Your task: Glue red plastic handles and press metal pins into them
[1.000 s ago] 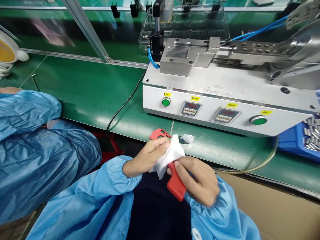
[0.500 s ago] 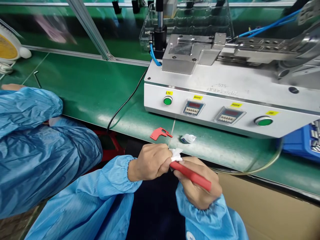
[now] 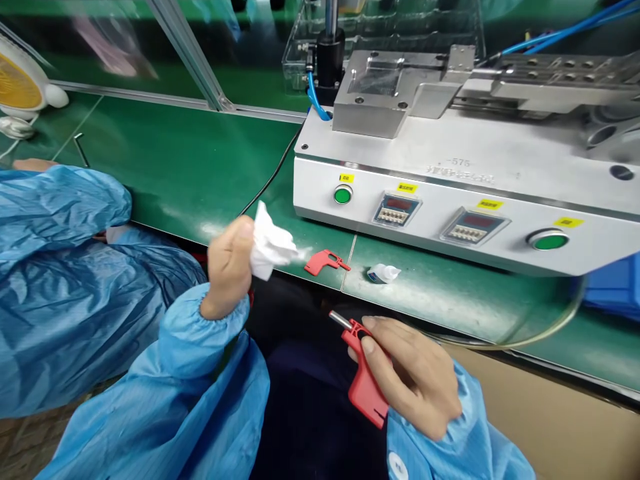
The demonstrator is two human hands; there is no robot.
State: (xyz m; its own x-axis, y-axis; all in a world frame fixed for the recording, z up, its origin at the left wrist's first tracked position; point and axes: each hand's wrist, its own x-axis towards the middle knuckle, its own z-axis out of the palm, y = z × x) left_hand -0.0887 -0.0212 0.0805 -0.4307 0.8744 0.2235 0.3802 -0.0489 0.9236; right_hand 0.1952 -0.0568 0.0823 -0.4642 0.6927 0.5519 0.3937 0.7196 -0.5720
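My right hand (image 3: 413,373) grips a red plastic part (image 3: 363,379) with a short metal tip (image 3: 339,321), held low in front of the green bench edge. My left hand (image 3: 228,267) is raised to the left, fingers pinched on a crumpled white wipe (image 3: 271,245). The two hands are apart. On the green bench (image 3: 190,173) between them lies a small red flat piece (image 3: 325,261), and beside it a small white dropper bottle (image 3: 383,273) on its side.
A white machine (image 3: 450,193) with two green buttons and two digital displays stands on the bench behind. Another person's blue sleeve (image 3: 65,280) fills the left. A black cable (image 3: 273,177), a clear tube (image 3: 525,339), a blue bin (image 3: 617,290) and a cardboard box (image 3: 550,413) are nearby.
My left hand has pulled the white wipe off the red part and lifted up and to the left. My right hand turned the red part, and its metal tip now shows.
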